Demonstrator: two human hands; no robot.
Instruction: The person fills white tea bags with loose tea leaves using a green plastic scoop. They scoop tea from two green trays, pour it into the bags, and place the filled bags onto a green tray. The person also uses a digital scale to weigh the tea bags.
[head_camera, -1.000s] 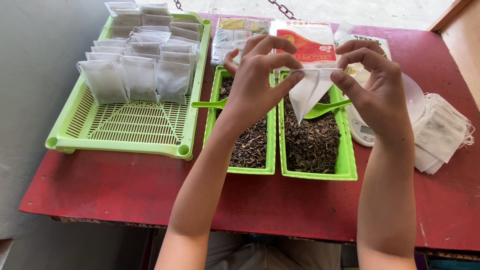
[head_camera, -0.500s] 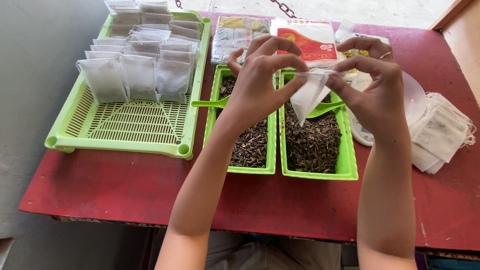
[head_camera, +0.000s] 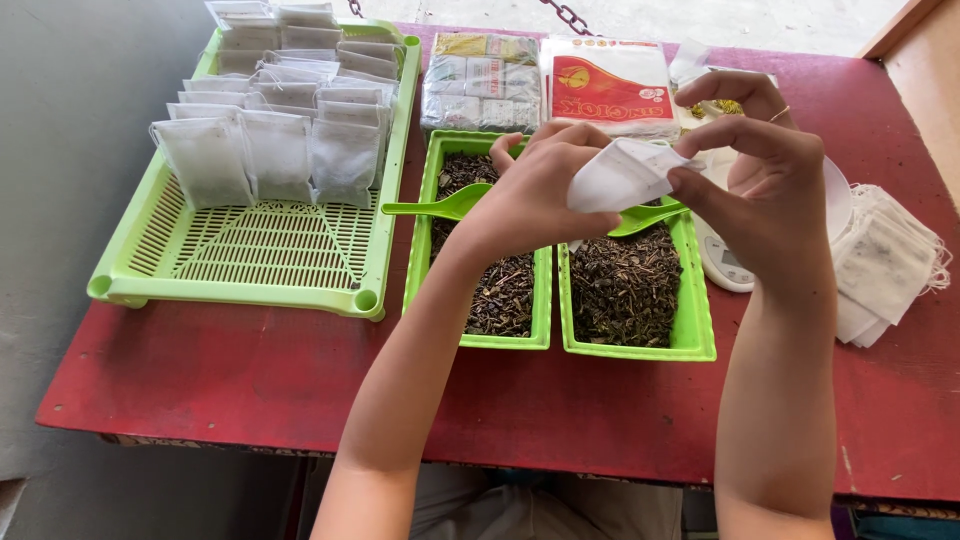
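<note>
lime-green plastic fills the left of the frame: a slotted basket (head_camera: 250, 250) on a dark red table (head_camera: 230, 370), with rows of filled white sachets (head_camera: 275, 120) standing upright across its upper half, the lower half showing bare mesh. just right of it, near the centre, sit two narrow green trays side by side and touching, the left tray (head_camera: 487, 265) and the right tray (head_camera: 640, 290), both holding dark dried leaves. a green scoop (head_camera: 430, 207) lies across the left tray's near-left rim, and part of a second green scoop (head_camera: 645, 215) shows in the right tray beneath the hands. above the trays, at the top centre, lie two flat packets, one greenish (head_camera: 480, 80) and one white with red print (head_camera: 610, 85).

over the trays, the left hand (head_camera: 540, 190) is closed around a small white filter bag (head_camera: 620, 172), fingers curled over its left part. the right hand (head_camera: 765, 185) pinches the bag's right edge between thumb and fingers, so both hands grasp it in the air above the right tray's far end.

behind the right hand a white scale (head_camera: 725, 262) is partly hidden. at the far right edge lies a loose stack of empty white bags (head_camera: 885, 265) on the table.
</note>
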